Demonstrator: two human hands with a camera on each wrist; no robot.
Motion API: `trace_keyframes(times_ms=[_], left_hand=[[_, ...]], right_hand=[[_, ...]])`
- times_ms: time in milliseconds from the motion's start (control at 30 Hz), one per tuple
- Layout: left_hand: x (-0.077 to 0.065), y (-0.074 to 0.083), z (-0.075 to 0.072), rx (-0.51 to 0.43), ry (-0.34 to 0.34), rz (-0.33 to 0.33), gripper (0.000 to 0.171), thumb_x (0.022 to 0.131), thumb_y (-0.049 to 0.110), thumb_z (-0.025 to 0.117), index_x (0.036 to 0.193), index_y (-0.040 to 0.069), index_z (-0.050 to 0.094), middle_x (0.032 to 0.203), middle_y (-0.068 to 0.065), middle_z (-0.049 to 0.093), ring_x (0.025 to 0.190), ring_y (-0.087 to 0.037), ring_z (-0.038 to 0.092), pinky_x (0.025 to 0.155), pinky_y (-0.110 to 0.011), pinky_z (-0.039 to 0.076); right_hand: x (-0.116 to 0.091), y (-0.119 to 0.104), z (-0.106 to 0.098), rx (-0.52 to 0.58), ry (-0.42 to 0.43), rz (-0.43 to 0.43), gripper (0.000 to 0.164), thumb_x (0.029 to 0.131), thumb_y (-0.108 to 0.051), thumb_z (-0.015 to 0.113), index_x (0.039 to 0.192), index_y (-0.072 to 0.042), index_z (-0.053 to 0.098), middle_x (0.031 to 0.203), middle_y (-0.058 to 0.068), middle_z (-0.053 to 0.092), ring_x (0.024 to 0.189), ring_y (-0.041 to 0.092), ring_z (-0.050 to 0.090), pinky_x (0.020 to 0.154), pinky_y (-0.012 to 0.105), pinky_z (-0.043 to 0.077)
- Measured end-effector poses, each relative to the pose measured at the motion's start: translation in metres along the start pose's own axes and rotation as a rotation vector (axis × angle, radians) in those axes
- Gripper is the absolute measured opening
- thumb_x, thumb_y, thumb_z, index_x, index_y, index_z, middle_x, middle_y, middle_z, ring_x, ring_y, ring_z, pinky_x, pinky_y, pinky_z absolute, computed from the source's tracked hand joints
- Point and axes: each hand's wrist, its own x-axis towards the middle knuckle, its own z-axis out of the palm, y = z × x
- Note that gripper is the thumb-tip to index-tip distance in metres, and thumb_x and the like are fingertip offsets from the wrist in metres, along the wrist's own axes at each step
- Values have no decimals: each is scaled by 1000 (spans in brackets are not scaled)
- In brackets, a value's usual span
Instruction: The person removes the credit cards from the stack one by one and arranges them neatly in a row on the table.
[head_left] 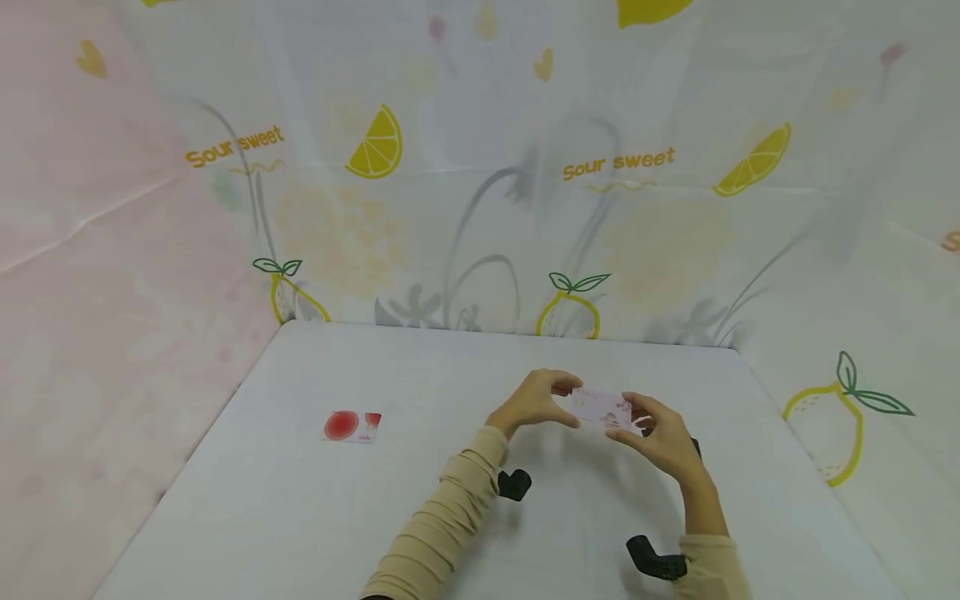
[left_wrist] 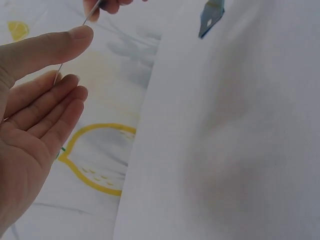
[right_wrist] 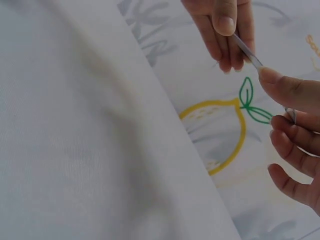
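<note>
Both hands hold a thin pale pink card [head_left: 602,408] up over the white table. At its left end my left hand [head_left: 538,400] pinches it between thumb and fingers. My right hand [head_left: 662,435] grips the opposite end the same way. Seen from the left wrist, the card [left_wrist: 90,18] is nearly edge-on, under the thumb of the left hand [left_wrist: 37,95]. In the right wrist view its edge [right_wrist: 248,51] runs as a thin line between the two thumbs. A second card [head_left: 351,426], white with red round prints, lies flat on the table to the left.
The white table [head_left: 247,508] meets a hanging cloth [head_left: 465,208] printed with lemons at its back and sides. Black angled pieces [head_left: 514,485] show at both forearms. Shadows of the arms fall on the tabletop.
</note>
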Motion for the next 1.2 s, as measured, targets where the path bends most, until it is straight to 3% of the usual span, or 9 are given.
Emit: trace_keyframes(times_ms=[300,1200], left_hand=[[-10,-3,-9,5,12,-26,56,65,4,84,115,-6,61,114,-17,64,102,-27,62,88,-21,46],[-38,-27,-42,17,79,-55,56,65,3,84,115,-7,61,115,-20,63,103,-31,61,91,-28,47]], right_hand=[[4,0,12,42,-12,-19,56,72,-9,80,119,11,56,98,17,65,88,29,60,75,40,52],[28,-14,52,197,2,-50,55,66,-10,84,114,7,61,100,17,66,88,29,59,77,47,50]])
